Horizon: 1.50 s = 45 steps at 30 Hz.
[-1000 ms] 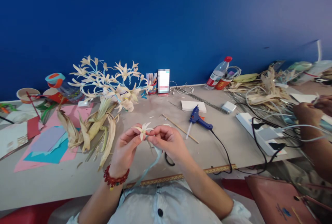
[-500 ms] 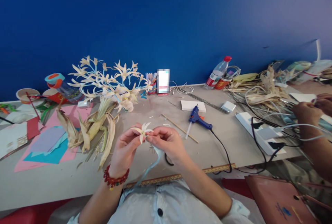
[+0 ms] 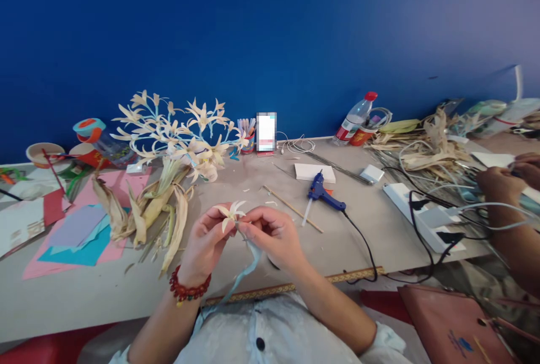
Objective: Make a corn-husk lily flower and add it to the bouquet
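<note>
My left hand (image 3: 205, 243) pinches a small cream husk flower (image 3: 230, 211) just below its petals, a red bead bracelet on the wrist. My right hand (image 3: 272, 234) is closed at the flower's stem, gripping a pale blue ribbon (image 3: 244, 271) that trails down toward my lap. Both hands meet above the table's near edge.
A bouquet of husk flowers (image 3: 177, 133) and dried corn husks (image 3: 156, 212) lie to the left on coloured paper (image 3: 84, 229). A blue glue gun (image 3: 323, 192) with its black cord, a wooden stick (image 3: 291, 215) and a white block (image 3: 314, 171) lie ahead. Another person's hands (image 3: 506, 181) work at right.
My two hands have turned slightly around the flower and dropped a little. The ribbon now hangs closer under my right hand.
</note>
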Tool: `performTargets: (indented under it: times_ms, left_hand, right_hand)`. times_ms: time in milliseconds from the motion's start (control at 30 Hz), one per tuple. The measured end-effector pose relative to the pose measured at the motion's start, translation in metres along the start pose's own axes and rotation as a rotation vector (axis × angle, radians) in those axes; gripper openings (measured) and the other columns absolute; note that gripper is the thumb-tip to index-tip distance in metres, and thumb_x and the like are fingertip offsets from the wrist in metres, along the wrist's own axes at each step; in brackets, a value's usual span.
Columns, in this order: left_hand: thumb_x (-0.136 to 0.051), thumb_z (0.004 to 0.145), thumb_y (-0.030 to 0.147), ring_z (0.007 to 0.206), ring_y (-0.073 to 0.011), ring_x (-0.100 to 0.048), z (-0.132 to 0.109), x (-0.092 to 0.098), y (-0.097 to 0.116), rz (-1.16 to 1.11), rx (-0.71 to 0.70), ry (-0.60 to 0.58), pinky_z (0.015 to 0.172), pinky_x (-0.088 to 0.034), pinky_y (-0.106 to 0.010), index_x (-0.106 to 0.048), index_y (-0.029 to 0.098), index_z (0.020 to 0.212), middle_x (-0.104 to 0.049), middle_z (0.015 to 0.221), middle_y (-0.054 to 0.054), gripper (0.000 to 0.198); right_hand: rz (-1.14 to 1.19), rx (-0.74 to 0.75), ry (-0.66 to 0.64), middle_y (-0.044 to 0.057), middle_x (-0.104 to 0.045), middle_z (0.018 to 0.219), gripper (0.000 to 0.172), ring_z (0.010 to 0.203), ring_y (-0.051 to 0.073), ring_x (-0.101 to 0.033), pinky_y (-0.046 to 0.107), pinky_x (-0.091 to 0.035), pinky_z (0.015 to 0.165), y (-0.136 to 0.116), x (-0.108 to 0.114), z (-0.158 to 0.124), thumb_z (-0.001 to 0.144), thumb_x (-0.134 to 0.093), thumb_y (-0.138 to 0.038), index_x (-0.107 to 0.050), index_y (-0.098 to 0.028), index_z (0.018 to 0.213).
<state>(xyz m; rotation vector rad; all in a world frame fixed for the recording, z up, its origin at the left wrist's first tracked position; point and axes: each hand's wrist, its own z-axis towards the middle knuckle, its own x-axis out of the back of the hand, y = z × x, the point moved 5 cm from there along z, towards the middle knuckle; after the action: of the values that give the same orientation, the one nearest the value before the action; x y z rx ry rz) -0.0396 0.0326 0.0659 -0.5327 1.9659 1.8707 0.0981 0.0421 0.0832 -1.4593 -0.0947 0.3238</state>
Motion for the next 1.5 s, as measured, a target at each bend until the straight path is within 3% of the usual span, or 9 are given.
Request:
performTargets:
  times_ms: [200,533,900,1133,1267,1500]
  left_hand:
    - [-0.082,0.065,0.028,0.061,-0.0107,-0.05,0.001,-0.001,0.001,0.016,-0.02,0.011,0.055,-0.041,-0.022,-0.071,0.019,0.07,-0.063,0.074,-0.003,0.015]
    - [-0.084,0.062,0.03,0.058,-0.0093,-0.047,0.001,0.001,-0.001,-0.004,-0.001,-0.027,0.051,-0.039,-0.02,-0.072,0.02,0.071,-0.062,0.073,-0.002,0.018]
    - [-0.082,0.066,0.028,0.059,-0.0089,-0.047,0.001,-0.004,-0.002,-0.022,-0.025,-0.078,0.055,-0.041,-0.021,-0.068,0.019,0.066,-0.059,0.074,0.0,0.017]
    - [-0.082,0.067,0.029,0.07,-0.0131,-0.056,0.001,-0.005,-0.005,-0.014,-0.015,-0.065,0.063,-0.046,-0.023,-0.068,0.02,0.073,-0.061,0.078,-0.001,0.018]
    - [-0.081,0.069,0.028,0.063,-0.0109,-0.053,0.0,-0.001,-0.008,0.002,-0.019,-0.015,0.058,-0.043,-0.022,-0.068,0.021,0.075,-0.062,0.072,0.0,0.016]
    - [-0.084,0.065,0.03,0.064,-0.012,-0.055,0.001,0.0,-0.007,-0.053,-0.02,-0.026,0.06,-0.047,-0.023,-0.072,0.02,0.079,-0.065,0.072,-0.001,0.021]
  right_hand:
    - [0.102,-0.089,-0.046,-0.003,-0.054,0.055,0.027,0.047,0.008,-0.035,0.022,-0.025,0.046,0.008,-0.002,0.0,0.075,-0.075,-0.044,-0.068,-0.017,0.074]
    - [0.352,-0.183,-0.096,0.001,-0.065,0.065,0.026,0.053,0.01,-0.05,0.021,-0.035,0.051,0.016,-0.011,-0.001,0.072,-0.078,-0.039,-0.065,-0.017,0.073]
    - [0.398,-0.291,-0.107,-0.006,-0.048,0.054,0.032,0.045,0.006,-0.034,0.019,-0.025,0.043,0.017,-0.012,-0.003,0.069,-0.08,-0.042,-0.06,-0.017,0.07]
    - [0.383,-0.204,-0.071,-0.005,-0.048,0.056,0.033,0.047,0.006,-0.032,0.02,-0.024,0.046,0.014,-0.012,-0.003,0.07,-0.079,-0.043,-0.058,-0.017,0.07]
    - [0.32,-0.168,-0.031,-0.005,-0.049,0.056,0.032,0.047,0.006,-0.033,0.021,-0.025,0.046,0.013,-0.009,-0.004,0.071,-0.078,-0.043,-0.059,-0.017,0.07]
    - [0.435,-0.24,-0.072,-0.003,-0.059,0.06,0.027,0.049,0.006,-0.043,0.019,-0.031,0.048,0.017,-0.011,-0.002,0.068,-0.082,-0.037,-0.064,-0.016,0.072]
